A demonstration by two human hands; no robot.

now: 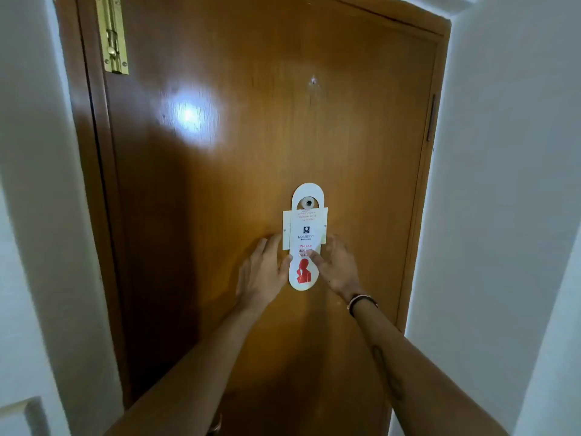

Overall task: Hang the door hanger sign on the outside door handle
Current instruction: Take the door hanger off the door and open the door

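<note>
The door hanger sign [304, 247] hangs on the inside face of the wooden door [239, 171], its round top hole looped over a small peg [307, 203] with a pale card behind it. Both hands are at the sign's lower half. The left hand [263, 272] lies open and flat on the door just left of the sign, its thumb touching the sign's left edge. The right hand [334, 265] is just right of the sign, its thumb pressing on the red lettering and the other fingers spread on the wood beside it. Neither hand is closed around the sign; they only bracket it.

Judging by this, the step in hand is taking the sign off the peg. The next move calls for pinching the sign's edges, lifting it up so the hole clears the peg, then opening the door to reach the outside handle, which is not in view. A brass bolt [112, 36] sits far up and left of the sign.
</note>
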